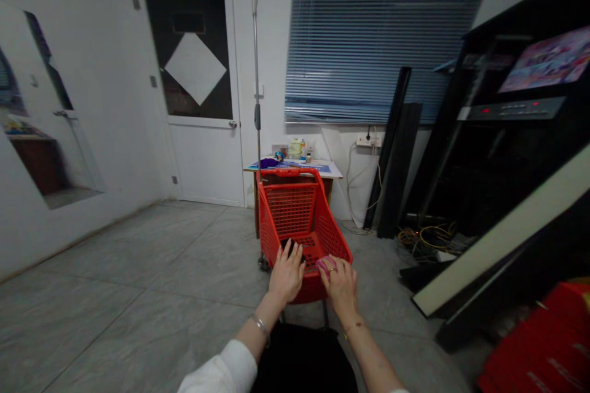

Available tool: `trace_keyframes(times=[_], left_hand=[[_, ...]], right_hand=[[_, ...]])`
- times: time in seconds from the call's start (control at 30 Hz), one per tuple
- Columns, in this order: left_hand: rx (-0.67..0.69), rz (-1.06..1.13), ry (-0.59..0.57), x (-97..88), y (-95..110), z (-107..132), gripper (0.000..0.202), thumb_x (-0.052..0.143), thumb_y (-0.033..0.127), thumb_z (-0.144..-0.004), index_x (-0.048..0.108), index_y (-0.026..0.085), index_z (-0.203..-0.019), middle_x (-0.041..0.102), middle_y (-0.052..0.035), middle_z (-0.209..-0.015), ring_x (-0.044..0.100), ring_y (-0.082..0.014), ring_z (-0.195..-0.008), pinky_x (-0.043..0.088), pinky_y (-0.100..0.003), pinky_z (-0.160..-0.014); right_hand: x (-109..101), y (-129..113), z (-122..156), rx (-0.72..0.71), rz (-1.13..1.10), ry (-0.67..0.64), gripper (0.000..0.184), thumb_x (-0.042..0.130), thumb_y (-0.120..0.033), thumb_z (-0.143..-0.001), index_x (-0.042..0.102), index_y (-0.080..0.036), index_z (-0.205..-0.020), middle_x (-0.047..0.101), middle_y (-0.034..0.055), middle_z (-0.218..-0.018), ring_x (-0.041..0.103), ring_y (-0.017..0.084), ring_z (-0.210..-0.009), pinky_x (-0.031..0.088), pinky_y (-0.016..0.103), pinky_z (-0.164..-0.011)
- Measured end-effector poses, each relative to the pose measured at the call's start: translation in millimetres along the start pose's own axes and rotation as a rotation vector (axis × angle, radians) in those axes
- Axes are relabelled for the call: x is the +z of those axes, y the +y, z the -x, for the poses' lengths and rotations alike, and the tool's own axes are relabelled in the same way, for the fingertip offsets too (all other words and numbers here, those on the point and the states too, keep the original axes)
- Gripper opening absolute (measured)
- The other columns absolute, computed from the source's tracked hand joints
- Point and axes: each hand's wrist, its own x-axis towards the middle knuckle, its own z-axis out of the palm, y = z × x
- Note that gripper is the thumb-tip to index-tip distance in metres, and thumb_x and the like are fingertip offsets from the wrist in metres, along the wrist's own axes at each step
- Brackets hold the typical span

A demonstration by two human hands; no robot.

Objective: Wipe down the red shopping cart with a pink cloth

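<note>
A red plastic shopping cart (291,201) stands straight in front of me, its basket end facing my body. My left hand (286,273) lies over the near left rim of the basket, fingers stretched out and slightly apart. Something black (289,247) shows beneath those fingers; its kind I cannot make out. At the near right corner of the rim, my right hand (340,287) is closed on a bunched pink cloth (325,264), pressed against the cart. The palms hide much of the front rim.
Behind the cart is a small table (334,171) with bottles and a purple cloth (270,163). Dark panels (399,172) lean by the window blinds (359,49). Cables (436,238), a slanted pale board (498,233) and red boxes (544,344) lie right. A white door (207,159) is back left.
</note>
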Motion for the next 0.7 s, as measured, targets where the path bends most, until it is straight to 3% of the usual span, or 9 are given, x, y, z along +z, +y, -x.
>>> trace_keyframes(times=[0.17,0.3,0.47,0.7], left_hand=[[0.006,0.001,0.000,0.8,-0.2,-0.5,0.047,0.038,0.029,-0.101,0.047,0.015,-0.144,0.051,-0.0083,-0.149,0.031,-0.0288,-0.147,0.035,-0.054,-0.117],[-0.007,0.010,0.005,3.9,5.0,-1.4,0.046,0.038,0.029,-0.101,0.047,0.014,-0.144,0.051,-0.0084,-0.150,0.028,-0.0287,-0.148,0.032,-0.055,-0.118],[-0.012,0.011,-0.015,3.9,5.6,-1.5,0.047,0.037,0.031,-0.102,0.047,0.013,-0.144,0.050,-0.0090,-0.150,0.026,-0.0294,-0.149,0.030,-0.055,-0.119],[-0.016,-0.008,0.004,1.3,0.3,-0.2,0.047,0.037,0.030,-0.101,0.047,0.012,-0.144,0.050,-0.0093,-0.150,0.028,-0.0304,-0.148,0.031,-0.055,-0.119]], right_hand=[[-5.9,42.6,-8.9,0.056,0.061,-0.047,0.028,0.048,-0.036,-0.098,0.071,-0.024,-0.110,0.070,0.0079,-0.115,0.054,0.023,-0.106,0.038,0.035,-0.085],[2.5,54.1,-5.9,0.031,0.053,0.021,0.033,0.049,-0.041,-0.097,0.069,-0.020,-0.112,0.068,0.0108,-0.119,0.051,0.026,-0.117,0.038,0.039,-0.096],[10.4,42.2,-3.7,0.030,0.037,0.084,0.033,0.048,-0.040,-0.098,0.069,-0.018,-0.110,0.067,0.0123,-0.116,0.055,0.025,-0.110,0.041,0.038,-0.094],[8.8,6.8,-2.9,-0.032,0.027,0.060,0.023,0.053,-0.031,-0.097,0.069,-0.020,-0.109,0.068,0.0108,-0.115,0.057,0.022,-0.107,0.041,0.036,-0.093]])
